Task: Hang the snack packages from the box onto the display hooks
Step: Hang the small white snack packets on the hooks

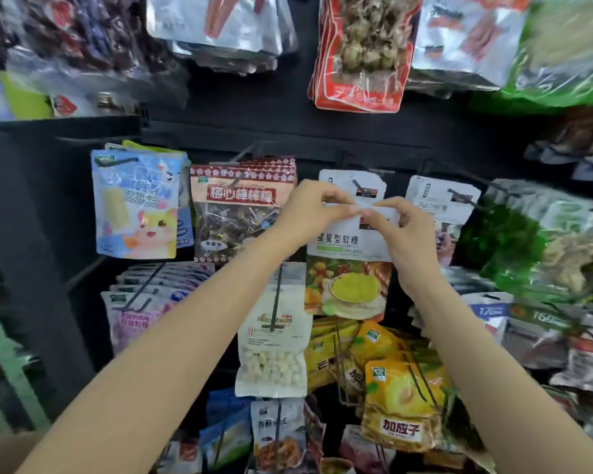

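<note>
left of the work hang a pale blue glossy pouch with a cartoon cat point(136, 203) and a red-topped clear bag of dark sweets point(237, 210). the left hand point(310, 213) and right hand point(404, 230) each pinch the top edge of a white soft-candy pouch with a yellow-green fruit picture point(348, 268), held just below a black wire display hook point(358, 184). hanging looks in progress; next, its hole, hidden by fingers, must meet the hook tip.
</note>
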Demonstrator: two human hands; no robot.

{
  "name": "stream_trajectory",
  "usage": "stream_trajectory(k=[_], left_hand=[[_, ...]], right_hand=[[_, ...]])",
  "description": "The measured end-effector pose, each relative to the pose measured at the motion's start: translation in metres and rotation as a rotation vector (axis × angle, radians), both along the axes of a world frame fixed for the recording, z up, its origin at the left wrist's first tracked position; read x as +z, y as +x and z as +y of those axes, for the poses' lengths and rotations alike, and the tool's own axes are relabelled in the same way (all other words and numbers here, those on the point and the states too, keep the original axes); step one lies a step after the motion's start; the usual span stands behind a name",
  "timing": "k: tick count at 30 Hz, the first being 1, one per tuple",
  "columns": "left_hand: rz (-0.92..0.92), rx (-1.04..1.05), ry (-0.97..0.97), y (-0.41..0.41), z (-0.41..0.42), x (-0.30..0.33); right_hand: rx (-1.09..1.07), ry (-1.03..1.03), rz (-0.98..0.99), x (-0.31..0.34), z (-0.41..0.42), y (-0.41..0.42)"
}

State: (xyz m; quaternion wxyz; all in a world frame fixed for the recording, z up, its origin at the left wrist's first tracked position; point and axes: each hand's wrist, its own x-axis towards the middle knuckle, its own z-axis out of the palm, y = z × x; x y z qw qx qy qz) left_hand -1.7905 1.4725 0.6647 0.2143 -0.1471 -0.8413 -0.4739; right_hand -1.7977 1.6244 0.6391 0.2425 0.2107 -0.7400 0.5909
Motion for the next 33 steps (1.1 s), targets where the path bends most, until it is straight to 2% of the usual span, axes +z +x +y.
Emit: stream_trajectory(k=[8, 17, 20, 25, 27, 29, 33], left_hand=[[0.035, 0.028, 0.068, -0.032, 0.025, 0.015], [0.111, 0.034, 0.103, -0.037, 0.026, 0.007], [0.051, 0.005, 0.140, -0.039, 0.023, 0.007], [-0.187, -0.082, 0.136, -0.049, 0.012, 0.006], [-0.204, -0.089, 0.144, -0.054, 0.009, 0.003], [-0.140, -0.043, 0.155, -0.061, 0.008, -0.001], [0.009, 0.232, 0.051, -0.084, 0.008, -0.006]], right_hand=[[-0.053, -0.048, 0.018, 0.018, 0.016, -0.034], [0.000, -0.093, -0.024, 0.013, 0.017, -0.048], [0.005, -0.069, -0.042, 0.013, 0.017, -0.052], [-0.029, -0.043, -0.089, 0.011, 0.013, -0.068], [-0.053, -0.034, -0.100, 0.010, 0.009, -0.078], [-0.089, -0.015, -0.092, 0.010, 0.004, -0.089], [-0.221, 0.099, -0.011, 0.010, -0.007, -0.107]])
